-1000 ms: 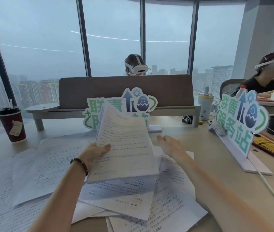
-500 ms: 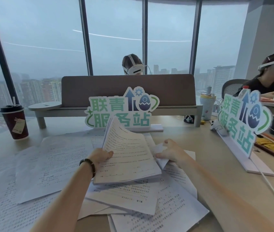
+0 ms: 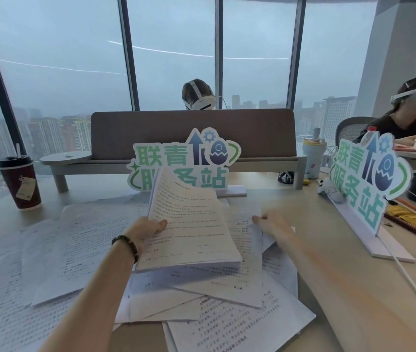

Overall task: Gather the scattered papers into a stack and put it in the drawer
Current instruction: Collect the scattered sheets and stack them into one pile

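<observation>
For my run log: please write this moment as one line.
left hand holds paper stack | right hand pinches loose sheet | papers scattered on desk

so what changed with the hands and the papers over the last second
The left hand has lowered its stack of papers toward the desk and still grips it. The right hand, open a second ago, has taken hold of a loose sheet beside the stack. The scattered papers, red cup and signs stayed put.
</observation>
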### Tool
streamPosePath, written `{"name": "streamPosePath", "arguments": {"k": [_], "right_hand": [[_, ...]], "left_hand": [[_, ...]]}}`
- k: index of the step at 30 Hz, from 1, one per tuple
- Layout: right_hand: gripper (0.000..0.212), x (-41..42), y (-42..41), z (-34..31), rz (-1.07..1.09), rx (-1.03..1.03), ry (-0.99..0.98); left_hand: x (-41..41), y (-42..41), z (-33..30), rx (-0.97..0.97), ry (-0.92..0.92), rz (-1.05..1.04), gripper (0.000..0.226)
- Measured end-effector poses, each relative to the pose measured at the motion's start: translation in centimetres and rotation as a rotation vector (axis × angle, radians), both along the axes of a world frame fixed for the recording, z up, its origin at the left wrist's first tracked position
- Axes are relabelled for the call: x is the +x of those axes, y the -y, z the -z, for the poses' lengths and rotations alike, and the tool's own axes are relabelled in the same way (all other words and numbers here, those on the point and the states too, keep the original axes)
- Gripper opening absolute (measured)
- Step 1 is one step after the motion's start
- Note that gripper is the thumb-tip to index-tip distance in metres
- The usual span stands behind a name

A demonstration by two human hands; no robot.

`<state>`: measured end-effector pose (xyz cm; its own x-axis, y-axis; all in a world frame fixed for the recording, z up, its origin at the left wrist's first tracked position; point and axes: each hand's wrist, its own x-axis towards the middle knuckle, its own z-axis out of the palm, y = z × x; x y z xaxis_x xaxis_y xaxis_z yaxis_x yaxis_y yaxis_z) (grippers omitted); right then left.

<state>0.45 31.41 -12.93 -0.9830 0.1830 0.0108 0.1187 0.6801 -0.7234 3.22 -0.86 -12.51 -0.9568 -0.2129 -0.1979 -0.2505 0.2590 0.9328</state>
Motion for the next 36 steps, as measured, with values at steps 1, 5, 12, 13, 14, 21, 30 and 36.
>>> {"name": "streamPosePath", "arguments": {"k": [1, 5, 12, 13, 14, 21, 30, 36], "right_hand": [[0.037, 0.1, 0.0, -0.2, -0.053, 0.0, 0.041], [0.013, 0.1, -0.1, -0.7, -0.144, -0.09, 0.084], [0.028, 0.4, -1.1, -0.9, -0.013, 0.301, 0.022], [0.029, 0.6, -1.1, -0.8, 0.006, 0.425, 0.017], [0.03, 0.8, -1.0, -0.8, 0.019, 0.519, 0.028], [0.025, 0.2, -0.9, -0.4, -0.006, 0.58, 0.13], [0.029, 0.5, -0.8, -0.4, 0.022, 0.737, 0.181], [0.035, -0.4, -0.6, 0.0, 0.045, 0.746, 0.179]], "left_hand": [[0.0, 0.0, 0.1, -0.003, 0.012, -0.002, 0.028], [0.0, 0.3, 0.4, -0.012, 0.049, 0.005, 0.034], [0.1, 0.4, 0.1, 0.03, 0.052, 0.009, 0.028], [0.1, 0.4, 0.1, 0.024, 0.05, 0.015, 0.028], [0.1, 0.4, 0.2, 0.017, 0.05, 0.021, 0.027], [0.0, 0.1, 0.5, -0.045, 0.067, 0.038, 0.026], [0.1, -0.2, 0.7, -0.022, 0.063, 0.032, 0.023], [-0.3, -0.1, 1.0, -0.028, 0.06, 0.037, 0.026]]}}
